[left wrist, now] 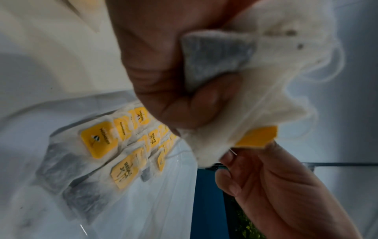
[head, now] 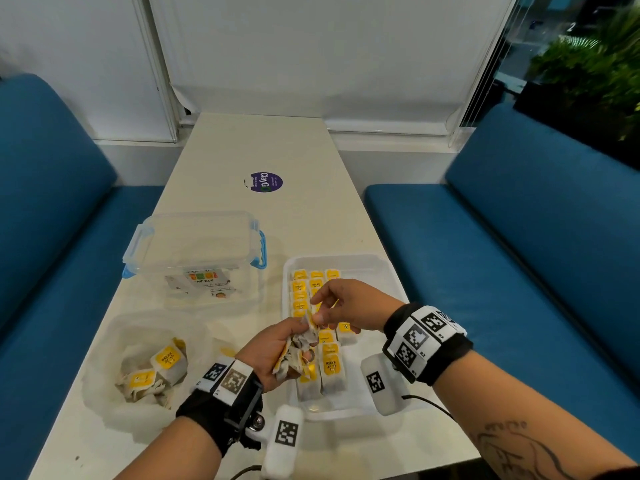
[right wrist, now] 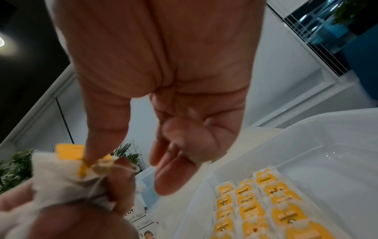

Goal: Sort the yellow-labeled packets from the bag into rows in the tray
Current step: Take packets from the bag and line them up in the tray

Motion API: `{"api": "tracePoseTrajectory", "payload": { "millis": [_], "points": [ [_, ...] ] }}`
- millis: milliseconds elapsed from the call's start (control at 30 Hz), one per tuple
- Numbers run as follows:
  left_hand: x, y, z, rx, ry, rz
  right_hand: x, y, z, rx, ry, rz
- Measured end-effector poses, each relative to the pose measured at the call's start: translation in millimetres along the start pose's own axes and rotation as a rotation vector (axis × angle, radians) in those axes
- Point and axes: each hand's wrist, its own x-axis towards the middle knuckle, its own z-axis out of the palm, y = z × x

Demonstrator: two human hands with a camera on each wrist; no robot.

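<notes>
My left hand (head: 294, 336) grips a crumpled bunch of yellow-labeled packets (head: 298, 351) just above the near left part of the white tray (head: 346, 259). From the left wrist the bunch (left wrist: 255, 97) fills the fist, a yellow tag (left wrist: 257, 137) sticking out. My right hand (head: 317, 310) hovers over the tray; its thumb (right wrist: 88, 152) touches that tag (right wrist: 69, 150), the other fingers held apart and loosely bent. Rows of packets (head: 330, 362) lie in the tray (right wrist: 306, 126). The clear bag (head: 114, 341) at the near left holds more packets (head: 166, 358).
A clear lidded box with blue clips (head: 197, 244) stands behind the bag, papers inside. A purple round sticker (head: 266, 181) lies mid-table. Blue benches (head: 52, 237) flank the narrow white table (head: 259, 143). The tray's right side (head: 377, 282) is bare.
</notes>
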Motion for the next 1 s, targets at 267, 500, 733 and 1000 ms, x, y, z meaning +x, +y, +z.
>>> {"api": "tracePoseTrajectory", "payload": {
  "millis": [267, 500, 733, 1000],
  "points": [
    [5, -5, 6, 0.228, 0.122, 0.172, -2, 1, 8, 0.027, -0.013, 0.105],
    [6, -6, 8, 0.257, 0.177, 0.204, -3, -4, 8, 0.058, 0.127, 0.037],
    [7, -6, 1, 0.112, 0.206, 0.141, -5, 2, -14, 0.236, 0.302, -0.032],
    [9, -7, -4, 0.065, 0.218, 0.120, -2, 23, -28, 0.098, 0.429, 0.023]
  ]
}}
